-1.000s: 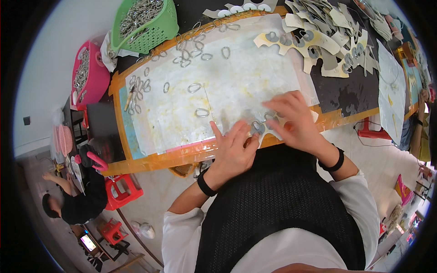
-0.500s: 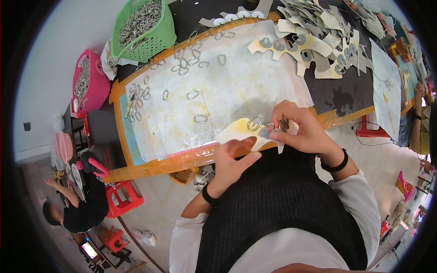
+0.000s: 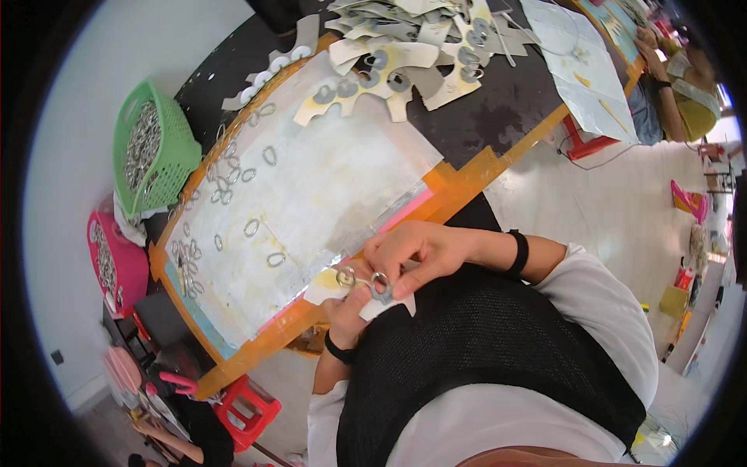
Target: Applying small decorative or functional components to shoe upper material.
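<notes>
My left hand point(image 3: 346, 313) is closed on a cream, yellow-stained cut-out piece point(image 3: 325, 286) with curved edges, its thumb on top. A silver metal ring point(image 3: 345, 276) stands on the piece beside that thumb. A second metal ring point(image 3: 380, 278) sits at a grey tab point(image 3: 382, 294) on the piece. My right hand point(image 3: 424, 253) pinches this grey tab from the right, thumb in front. Its other fingers are curled and partly hidden. Both hands are at the table's near edge, in front of my black apron.
Loose oval rings point(image 3: 251, 227) lie on the white-covered table point(image 3: 334, 171). A green basket point(image 3: 167, 152) and a pink basket point(image 3: 128, 272) of rings stand left. Stacked cut-out pieces point(image 3: 420, 47) lie at the back. Other people sit at far right and lower left.
My view has turned, so the table appears rotated. My left thumb now presses on the piece beside the ring. My right hand still pinches at the tab.
</notes>
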